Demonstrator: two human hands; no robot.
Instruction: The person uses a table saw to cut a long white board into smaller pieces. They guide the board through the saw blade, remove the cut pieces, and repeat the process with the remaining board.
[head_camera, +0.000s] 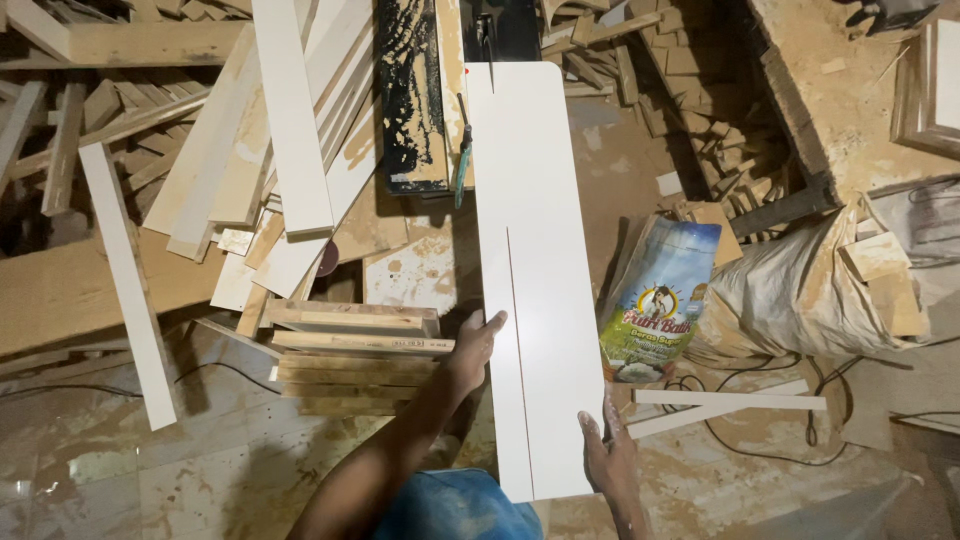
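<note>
A long white board (535, 270) with rounded far corners runs away from me. A thin saw cut runs lengthwise through its near half. My left hand (473, 347) grips the board's left edge, thumb on top. My right hand (608, 455) holds the near right corner, fingers against the edge. The board's far end sits on a dusty black machine table (415, 100) with a green-handled tool (462, 160) lying beside the board.
Stacked wood strips (355, 355) sit left of my left hand. White and pale offcuts (290, 130) pile up at the left. A printed plastic bag (660, 300), a dusty sack (800, 290) and black cables (760, 440) lie to the right on a sawdust-covered floor.
</note>
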